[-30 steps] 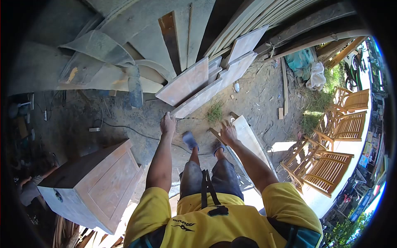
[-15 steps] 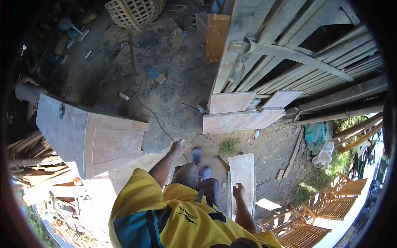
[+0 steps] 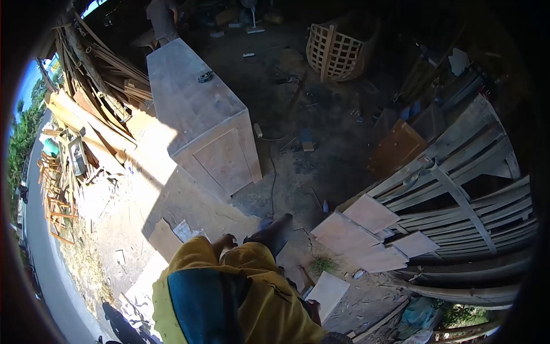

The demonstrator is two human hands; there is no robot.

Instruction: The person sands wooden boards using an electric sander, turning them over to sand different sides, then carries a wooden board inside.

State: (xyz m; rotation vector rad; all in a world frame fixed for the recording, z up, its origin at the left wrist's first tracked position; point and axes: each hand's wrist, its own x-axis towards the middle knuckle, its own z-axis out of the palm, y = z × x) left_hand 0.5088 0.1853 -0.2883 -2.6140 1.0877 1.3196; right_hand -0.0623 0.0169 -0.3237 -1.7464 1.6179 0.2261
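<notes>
My left hand point(image 3: 226, 241) hangs beside my yellow shirt, fingers loosely bent and apart, with nothing visible in it. In shadow at my other side, my right hand point(image 3: 313, 309) is partly covered by the shirt, so its fingers are unclear. It is nearest to a pale flat board point(image 3: 328, 295) on the ground; I cannot tell whether they touch. Ahead to the left stands a large wooden cabinet point(image 3: 197, 109) with a panelled side, and a small dark object point(image 3: 205, 76) lies on top of it.
Several reddish panels point(image 3: 346, 235) lean against slatted wooden frames point(image 3: 458, 189) at the right. A cord point(image 3: 274, 183) crosses the ground. A woven basket point(image 3: 335, 51) is at the back, and a person point(image 3: 162, 20) is behind the cabinet. Stacked wood point(image 3: 94, 114) lies left.
My view has swung left, bringing the road and wood stacks into sight. My left hand has drawn back closer to my body. My right hand is now darker and partly hidden by the shirt.
</notes>
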